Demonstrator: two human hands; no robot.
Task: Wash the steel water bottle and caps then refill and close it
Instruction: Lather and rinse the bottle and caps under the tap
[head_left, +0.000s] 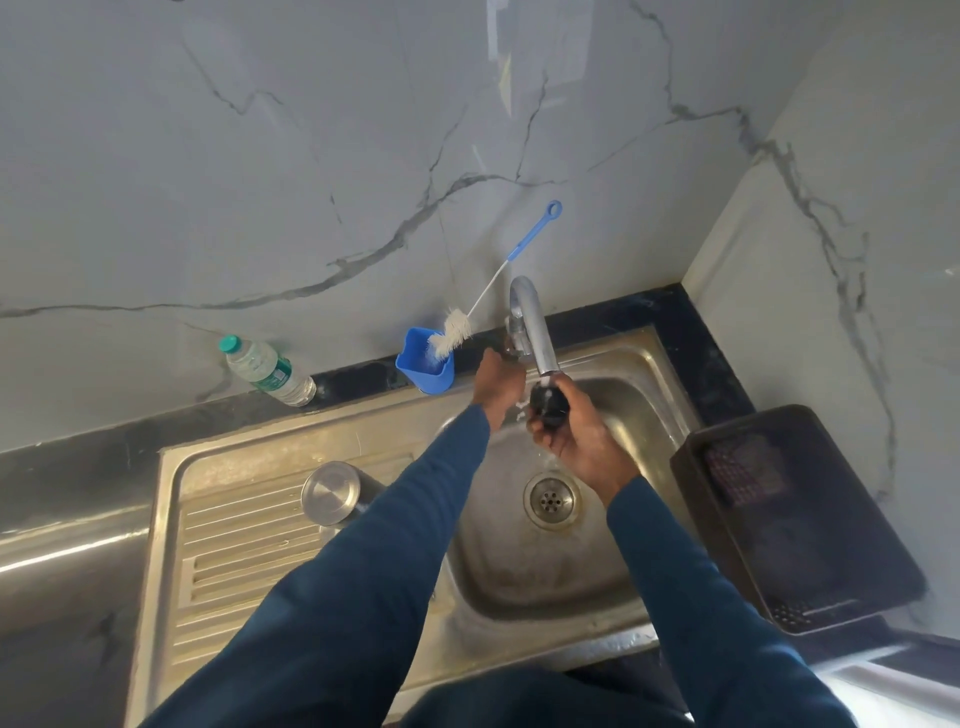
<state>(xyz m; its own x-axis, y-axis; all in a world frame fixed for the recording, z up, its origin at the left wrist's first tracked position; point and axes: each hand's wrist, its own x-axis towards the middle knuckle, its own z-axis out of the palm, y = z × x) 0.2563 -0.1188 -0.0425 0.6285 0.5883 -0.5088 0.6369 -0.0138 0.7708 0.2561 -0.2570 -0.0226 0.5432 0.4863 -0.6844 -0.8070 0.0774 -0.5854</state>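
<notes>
The right hand (566, 431) curls its fingers round a small black cap (548, 402) and holds it right under the mouth of the tap (535, 332), where water seems to run over it and down toward the drain (551, 500), which lies just below that hand. The left hand (498, 387) reaches up beside the right one to the base of the tap; it appears to be on the tap's handle, though whether its fingers grip it or only rest there cannot be told. The steel bottle (332, 492) stands bottom-up on the ribbed drainboard (244, 540) of the sink, to the left of the left forearm and well apart from both hands. Beyond the left hand a bottle brush (457, 332) leans in a blue cup (425, 361), and further left a plastic water bottle (267, 370) lies on the counter. A dark basket (795, 514) sits off to the right of the right arm. The likely trouble from here is the wet cap slipping out of the fingers into the basin, and a hard turn of the tap would splash the sleeves; the left forearm passes close by the upturned bottle and could knock it over
</notes>
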